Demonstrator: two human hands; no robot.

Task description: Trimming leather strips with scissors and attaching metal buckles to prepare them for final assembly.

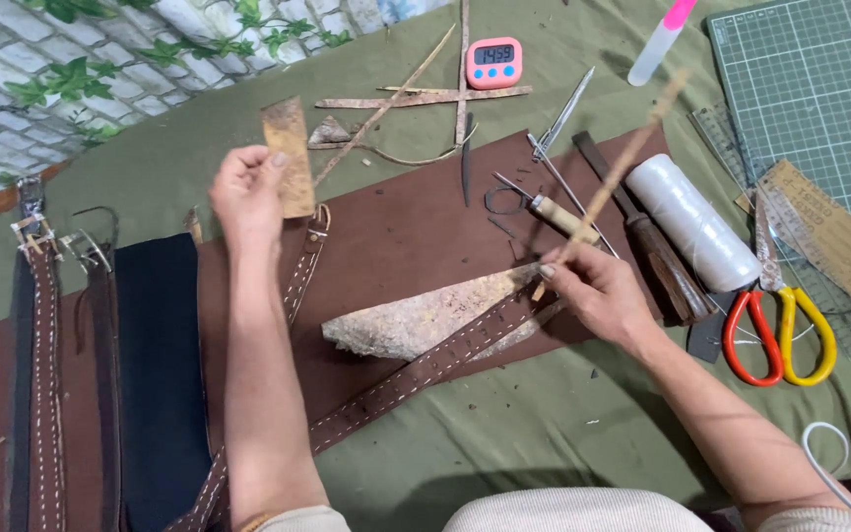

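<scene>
Left hand (248,192): is being held raised at ten o'clock of the scene, fingers pinched together on a flat tan rectangular leather offcut (288,156), which is standing nearly upright above the knuckles.

Right hand (593,291): is being held at three o'clock of centre, fingertips clamped on a long thin pale strip (622,163); the strip is running up toward one o'clock and is being blurred along its upper length, so its material cannot be told.

Long brown stitched leather strap (416,372): is lying between the hands, running from the right hand's fingertips toward seven o'clock, where its lower end is being hidden behind the left forearm.

Pale rough wedge-shaped leather scrap (416,320): is lying touching the strap at eleven o'clock of it; its right tip is being covered by the right hand.

Dark brown leather sheet (396,227): is lying beneath both.

Red-and-yellow-handled scissors (778,325): are lying at three o'clock of the right hand, apart from it.
</scene>
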